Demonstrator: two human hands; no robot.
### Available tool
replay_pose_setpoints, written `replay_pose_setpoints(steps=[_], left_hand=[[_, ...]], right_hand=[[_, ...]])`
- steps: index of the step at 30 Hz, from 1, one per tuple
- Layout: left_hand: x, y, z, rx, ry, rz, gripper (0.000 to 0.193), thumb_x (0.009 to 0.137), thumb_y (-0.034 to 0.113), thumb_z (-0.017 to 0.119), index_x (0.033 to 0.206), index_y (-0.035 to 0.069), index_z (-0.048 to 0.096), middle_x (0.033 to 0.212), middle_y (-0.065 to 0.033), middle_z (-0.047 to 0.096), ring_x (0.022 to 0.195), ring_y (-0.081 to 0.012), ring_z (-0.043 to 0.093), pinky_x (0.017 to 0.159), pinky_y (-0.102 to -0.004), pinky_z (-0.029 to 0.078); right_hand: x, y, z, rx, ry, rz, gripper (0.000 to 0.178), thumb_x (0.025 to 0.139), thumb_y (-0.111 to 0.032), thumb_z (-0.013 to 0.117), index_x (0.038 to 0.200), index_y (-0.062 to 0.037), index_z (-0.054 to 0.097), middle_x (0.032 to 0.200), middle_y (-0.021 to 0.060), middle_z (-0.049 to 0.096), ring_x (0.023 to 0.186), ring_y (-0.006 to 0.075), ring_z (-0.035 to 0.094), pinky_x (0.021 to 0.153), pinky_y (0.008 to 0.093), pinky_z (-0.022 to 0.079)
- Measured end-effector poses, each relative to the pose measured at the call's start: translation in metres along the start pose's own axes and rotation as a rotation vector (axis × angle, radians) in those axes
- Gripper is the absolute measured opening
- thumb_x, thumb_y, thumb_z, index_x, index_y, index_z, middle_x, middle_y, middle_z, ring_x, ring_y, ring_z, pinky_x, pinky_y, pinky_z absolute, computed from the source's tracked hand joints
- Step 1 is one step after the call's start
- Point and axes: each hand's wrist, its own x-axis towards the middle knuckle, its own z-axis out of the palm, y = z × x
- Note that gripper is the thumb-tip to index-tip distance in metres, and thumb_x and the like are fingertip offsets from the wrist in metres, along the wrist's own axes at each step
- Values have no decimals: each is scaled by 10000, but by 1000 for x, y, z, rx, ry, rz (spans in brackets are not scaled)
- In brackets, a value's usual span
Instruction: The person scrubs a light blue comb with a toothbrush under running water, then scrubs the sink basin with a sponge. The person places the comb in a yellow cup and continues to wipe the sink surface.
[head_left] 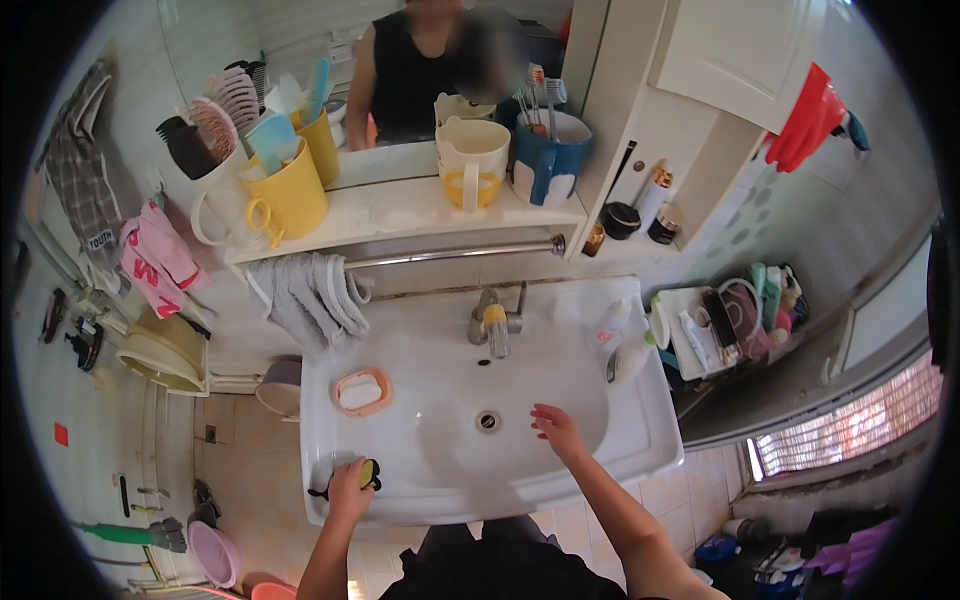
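Observation:
My left hand [350,490] is closed round a small green-and-black object [369,473] at the near left corner of the white washbasin [440,497]. Its kind is hard to make out; a dark strip sticks out on the hand's left. Over the right side of the bowl, my right hand [557,430] is held with fingers apart and nothing in it. Between the hands lies the drain [488,422]. A white bar of soap [359,391] rests in a pink soap dish [376,405] beyond my left hand. The faucet [495,325] stands at the back of the basin.
Pump bottles [628,358] stand on the basin's right rim. A grey towel [305,295] hangs from a metal rail [460,254]. On the shelf above are a yellow mug [290,198], a cream mug [473,160] and a blue toothbrush cup [550,165].

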Motion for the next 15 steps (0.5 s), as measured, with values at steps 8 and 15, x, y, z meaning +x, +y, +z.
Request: replay_pose_setpoints(steps=[8, 15], left_hand=[[36, 63, 9, -864, 127, -302, 343, 778, 83, 626, 1082, -41, 525, 951, -94, 610, 848, -161, 592, 758, -288, 486], [89, 157, 73, -1283, -122, -550, 450, 823, 206, 652, 1186, 20, 461, 973, -75, 587, 827, -148, 592, 703, -287, 499]], right_hand=[[99, -94, 24, -632, 250, -705, 452, 718, 1, 616, 1156, -34, 511, 1195, 145, 510, 1045, 321, 501, 898, 375, 415], [99, -53, 34, 2, -347, 110, 394, 877, -251, 545, 1206, -42, 486, 1212, 85, 507, 1054, 192, 523, 846, 316, 447]])
